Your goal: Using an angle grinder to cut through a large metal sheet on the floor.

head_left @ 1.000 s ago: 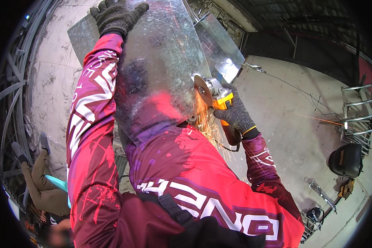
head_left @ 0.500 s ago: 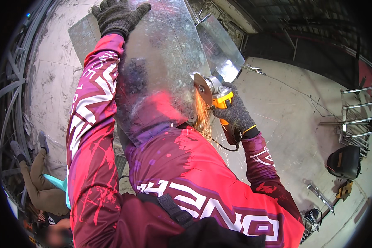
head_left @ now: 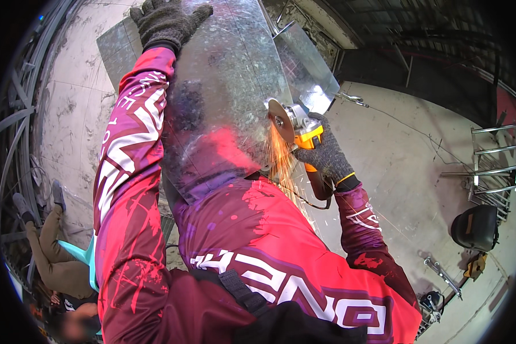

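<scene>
In a dark grey glove, my right hand (head_left: pixel 325 153) is wrapped round a yellow and silver angle grinder (head_left: pixel 308 132). Its brown cutting disc (head_left: pixel 281 122) meets the right edge of a large shiny sheet of metal (head_left: pixel 235 69), and orange sparks stream down toward me. My left hand (head_left: pixel 167 24), gloved alike, lies on the sheet's far left part with its fingers spread. The sheet reaches back close to my body and mirrors my red sleeve and shirt. The grinder's cable loops below my right wrist.
Another metal piece (head_left: pixel 308 66) sticks out at the sheet's far right, with locking pliers (head_left: pixel 354 99) beside it. On the right are a tubular metal frame (head_left: pixel 493 166), a black welding helmet (head_left: pixel 475 227) and loose tools (head_left: pixel 443 277). A person (head_left: pixel 57 246) sits at the lower left near long metal bars (head_left: pixel 26 143).
The grinder stays at the sheet's right edge, with its spark stream a little denser. My left hand remains spread on the metal; the view has shifted slightly.
</scene>
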### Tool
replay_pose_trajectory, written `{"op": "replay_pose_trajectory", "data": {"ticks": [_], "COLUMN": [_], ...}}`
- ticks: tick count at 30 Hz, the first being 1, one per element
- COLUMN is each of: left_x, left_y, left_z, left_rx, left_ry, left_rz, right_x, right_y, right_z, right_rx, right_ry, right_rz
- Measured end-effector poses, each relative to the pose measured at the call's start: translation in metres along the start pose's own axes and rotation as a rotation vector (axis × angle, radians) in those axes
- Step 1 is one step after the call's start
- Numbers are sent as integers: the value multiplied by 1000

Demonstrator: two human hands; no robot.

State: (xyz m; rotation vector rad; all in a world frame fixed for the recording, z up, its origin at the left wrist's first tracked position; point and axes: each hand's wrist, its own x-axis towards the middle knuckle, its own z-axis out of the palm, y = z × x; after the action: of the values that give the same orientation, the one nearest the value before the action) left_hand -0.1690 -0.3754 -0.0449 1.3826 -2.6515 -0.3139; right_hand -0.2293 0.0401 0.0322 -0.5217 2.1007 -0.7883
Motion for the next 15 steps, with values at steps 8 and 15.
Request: {"op": "replay_pose_trajectory", "data": {"ticks": [8,15], "left_x": [1,0], "left_y": [-1,0], "left_z": [4,0], "left_rx": [-8,2], "left_ry": [0,-7], "left_rz": [8,-2], "right_x": [3,9], "right_y": [-7,-4], "right_z": [-2,-4], "right_rx": [60,17], "right_ry": [-16,-24], "right_rz": [42,-44]}}
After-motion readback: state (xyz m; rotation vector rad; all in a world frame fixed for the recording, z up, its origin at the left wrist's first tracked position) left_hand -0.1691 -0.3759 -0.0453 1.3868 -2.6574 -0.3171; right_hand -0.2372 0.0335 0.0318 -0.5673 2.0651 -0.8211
